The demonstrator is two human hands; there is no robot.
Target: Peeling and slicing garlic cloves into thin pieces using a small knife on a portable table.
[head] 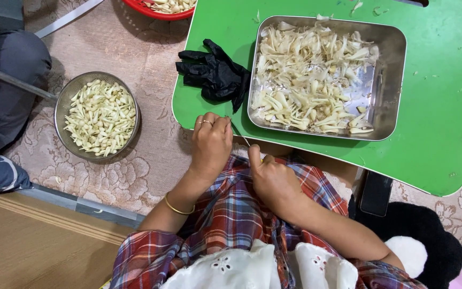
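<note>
Left hand [210, 140]: grip closed, fingers curled down around something small; the item itself is hidden under the knuckles, so I cannot tell what it is. A thin pale sliver or blade [240, 135] runs out from this grip toward the right hand; which hand steadies it I cannot tell. Ring on one finger, bangle at the wrist.

Right hand [271, 176]: just beside the left grip, fingers folded shut, thumb up toward the sliver's end. Any content is hidden.

Both wrists rest low over the plaid lap, forearms converging, knuckles toward the worktop edge.

Just ahead of the grips: green worktop [445, 107] carrying a steel tray [386, 64], largely covered with split pale strips; bare metal shows on its right side. Black glove [215, 75] lies beside the tray, unworn.

Left of the grips, on the floor mat: metal colander [62, 109] holding a good heap of whole pale pieces. Judgement: a fair share is processed, much remains.
</note>
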